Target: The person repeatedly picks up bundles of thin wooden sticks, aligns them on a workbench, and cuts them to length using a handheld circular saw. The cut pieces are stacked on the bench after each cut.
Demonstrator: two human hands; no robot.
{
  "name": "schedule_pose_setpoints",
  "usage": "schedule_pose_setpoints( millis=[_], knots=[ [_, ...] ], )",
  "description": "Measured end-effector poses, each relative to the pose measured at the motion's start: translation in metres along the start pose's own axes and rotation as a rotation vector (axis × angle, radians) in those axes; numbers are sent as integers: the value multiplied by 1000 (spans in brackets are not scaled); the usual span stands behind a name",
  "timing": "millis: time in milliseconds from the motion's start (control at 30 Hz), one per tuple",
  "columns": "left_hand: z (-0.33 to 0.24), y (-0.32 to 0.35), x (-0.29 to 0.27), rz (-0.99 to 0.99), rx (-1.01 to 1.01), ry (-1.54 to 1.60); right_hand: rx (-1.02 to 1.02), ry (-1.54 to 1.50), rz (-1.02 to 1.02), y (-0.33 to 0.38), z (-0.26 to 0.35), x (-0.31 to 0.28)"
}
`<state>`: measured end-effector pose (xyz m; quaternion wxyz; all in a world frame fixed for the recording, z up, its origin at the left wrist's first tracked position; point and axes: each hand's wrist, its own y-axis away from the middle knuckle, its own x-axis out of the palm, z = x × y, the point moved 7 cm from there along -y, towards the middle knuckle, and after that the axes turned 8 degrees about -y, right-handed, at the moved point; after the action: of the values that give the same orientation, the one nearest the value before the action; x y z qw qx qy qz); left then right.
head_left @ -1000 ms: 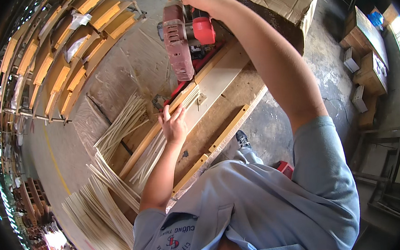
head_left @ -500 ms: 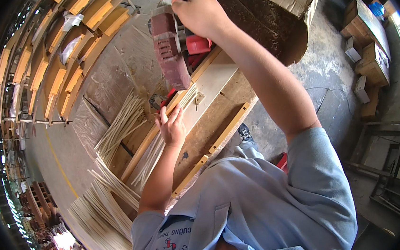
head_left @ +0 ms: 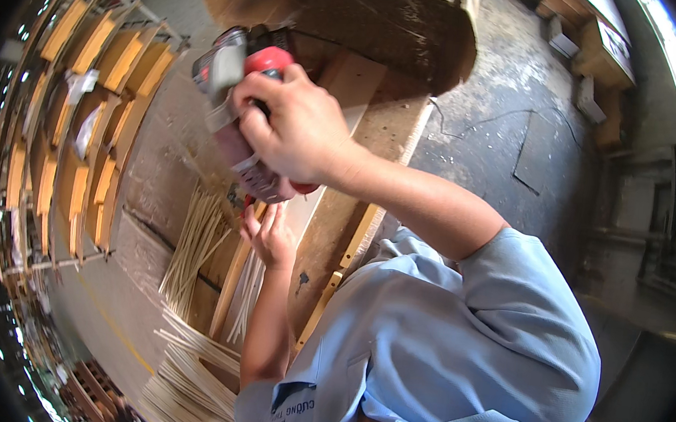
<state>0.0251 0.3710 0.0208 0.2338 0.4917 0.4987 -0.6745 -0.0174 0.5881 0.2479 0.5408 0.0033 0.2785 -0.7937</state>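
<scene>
My right hand (head_left: 301, 123) is wrapped round the handle of a belt sander (head_left: 225, 72) with a reddish belt and a red knob. The sander is tilted, its lower end just above my left hand (head_left: 273, 239). My left fingers press thin wooden strips (head_left: 247, 295) against a long wooden rail (head_left: 232, 278) on the workbench. The sander partly hides the far ends of these strips. Beside the rail, a pale flat board (head_left: 350, 104) runs away from me.
Loose thin strips (head_left: 192, 250) lie left of the rail, with a larger stack (head_left: 191, 379) nearer me. A big cardboard box (head_left: 348, 7) stands at the far end. Yellowish wooden bars (head_left: 361, 236) edge the bench's right side. A rack of wooden parts (head_left: 79, 132) stands at left.
My right hand has brought the belt sander nearer to me, over the rail close to my left hand. My left hand stays on the strips. The view has shifted slightly.
</scene>
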Motion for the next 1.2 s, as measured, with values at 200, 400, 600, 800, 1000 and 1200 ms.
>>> schedule_pose_setpoints(
  millis=[200,400,600,800,1000,1200],
  knots=[
    [-3,0,1,27,13,-70,-43,-38,25,11,-6,3],
    [-7,-5,-4,4,5,-48,-60,-77,45,27,-9,3],
    [-7,-4,-3,30,11,-34,-69,-79,27,39,-13,3],
    [1,-1,5,29,21,-37,-48,-88,25,44,-13,4],
    [1,-2,6,1,35,-4,-43,-75,32,48,-15,3],
    [2,0,7,-3,35,-27,-52,-65,48,52,-15,4]
  ],
)
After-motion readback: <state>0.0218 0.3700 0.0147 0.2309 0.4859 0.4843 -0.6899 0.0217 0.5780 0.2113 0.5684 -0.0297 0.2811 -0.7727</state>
